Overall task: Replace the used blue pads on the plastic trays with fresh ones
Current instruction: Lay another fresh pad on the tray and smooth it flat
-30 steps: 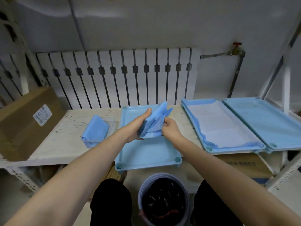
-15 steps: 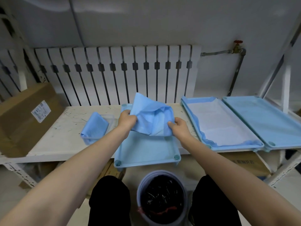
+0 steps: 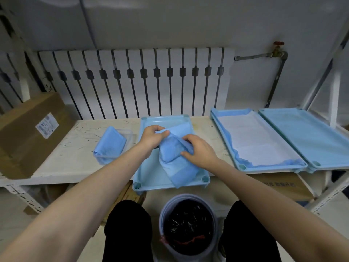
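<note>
The left hand (image 3: 152, 136) pinched the far edge of a folded blue pad (image 3: 177, 165), and the right hand (image 3: 200, 151) curled its fingers round the pad's side, over the middle tray (image 3: 149, 173). It looked like a fresh pad being opened, which would next need spreading flat to the tray's rims. Left of the grip, bare shelf (image 3: 71, 156) ran to the folded spare pads (image 3: 110, 143). To the right, a lined tray (image 3: 224, 133) stood near. The bin (image 3: 214, 242) sat below.

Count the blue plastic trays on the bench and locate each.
3: the middle tray beneath the folded pad, the lined tray right of it, the far-right tray. More could lie beyond the frame.
</note>
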### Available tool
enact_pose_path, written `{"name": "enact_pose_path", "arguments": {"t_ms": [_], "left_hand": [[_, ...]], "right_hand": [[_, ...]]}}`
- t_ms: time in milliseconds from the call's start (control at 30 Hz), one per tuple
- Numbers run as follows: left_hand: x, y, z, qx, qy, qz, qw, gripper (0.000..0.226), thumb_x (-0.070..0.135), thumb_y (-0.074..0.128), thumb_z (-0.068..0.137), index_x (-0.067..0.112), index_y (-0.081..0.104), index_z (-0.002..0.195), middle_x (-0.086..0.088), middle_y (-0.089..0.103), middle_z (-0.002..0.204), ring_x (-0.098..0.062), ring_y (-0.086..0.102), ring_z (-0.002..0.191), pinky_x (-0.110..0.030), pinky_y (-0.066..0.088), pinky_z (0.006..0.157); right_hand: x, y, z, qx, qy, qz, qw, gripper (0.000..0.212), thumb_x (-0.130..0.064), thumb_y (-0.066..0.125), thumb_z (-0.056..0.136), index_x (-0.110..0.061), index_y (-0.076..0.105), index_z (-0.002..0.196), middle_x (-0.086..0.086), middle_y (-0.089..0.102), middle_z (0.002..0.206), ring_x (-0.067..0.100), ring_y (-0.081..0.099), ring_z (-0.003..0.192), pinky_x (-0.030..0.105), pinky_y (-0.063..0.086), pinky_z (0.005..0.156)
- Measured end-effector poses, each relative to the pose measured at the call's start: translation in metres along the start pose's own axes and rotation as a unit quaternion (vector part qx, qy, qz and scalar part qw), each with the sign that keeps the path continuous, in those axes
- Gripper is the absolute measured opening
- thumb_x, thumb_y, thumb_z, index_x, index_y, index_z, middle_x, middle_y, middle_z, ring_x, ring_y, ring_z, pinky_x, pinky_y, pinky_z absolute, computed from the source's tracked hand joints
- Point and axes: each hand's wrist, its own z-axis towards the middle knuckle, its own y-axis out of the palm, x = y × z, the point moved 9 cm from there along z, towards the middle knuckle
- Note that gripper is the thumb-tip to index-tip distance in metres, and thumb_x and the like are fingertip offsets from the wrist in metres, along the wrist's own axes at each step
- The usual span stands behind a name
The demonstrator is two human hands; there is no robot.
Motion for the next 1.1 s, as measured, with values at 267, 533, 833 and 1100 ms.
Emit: {"name": "enact_pose_path", "arguments": {"t_ms": [267,533,833,1100], "left_hand": [[-0.028,-0.032,0.008,0.072,-0.083,-0.043,0.993,0.022,0.007,0.06,0.088,0.016,0.047,0.074,-0.005,0.052,0.078,-0.018,0.05,0.069,-0.029,0.047,0.063],[-0.036,-0.003,-0.007,-0.099,-0.065,0.141,0.983,0.06,0.045,0.067,0.084,0.018,0.049,0.134,0.001,0.043,0.14,-0.02,0.039,0.132,-0.03,0.031,0.105],[-0.049,-0.013,0.004,-0.036,-0.068,0.479,0.874,0.057,0.012,0.052,0.084,0.026,0.04,0.138,-0.011,0.027,0.144,-0.031,0.01,0.141,-0.043,0.026,0.113],[-0.048,-0.004,0.001,-0.007,-0.071,0.351,0.934,0.065,0.008,0.053,0.085,0.016,0.024,0.143,-0.014,0.029,0.14,-0.03,0.045,0.12,-0.035,0.044,0.088]], "right_hand": [[0.02,-0.016,-0.004,0.088,0.089,0.103,0.987,0.025,0.003,0.045,0.078,-0.021,0.049,0.073,-0.001,0.056,0.074,0.021,0.051,0.066,0.032,0.038,0.055],[0.039,0.004,-0.007,0.033,0.149,0.126,0.98,0.019,0.004,0.043,0.08,-0.007,0.043,0.064,0.013,0.047,0.062,0.022,0.039,0.063,0.03,0.03,0.059],[0.05,-0.015,-0.008,0.095,0.225,0.31,0.919,0.026,0.0,0.051,0.077,-0.017,0.041,0.059,0.0,0.045,0.058,0.016,0.044,0.059,0.032,0.044,0.054],[0.094,-0.008,-0.041,0.109,0.386,0.415,0.816,0.019,0.003,0.036,0.082,-0.007,0.051,0.077,0.006,0.048,0.062,0.02,0.053,0.054,0.024,0.049,0.043]]}}
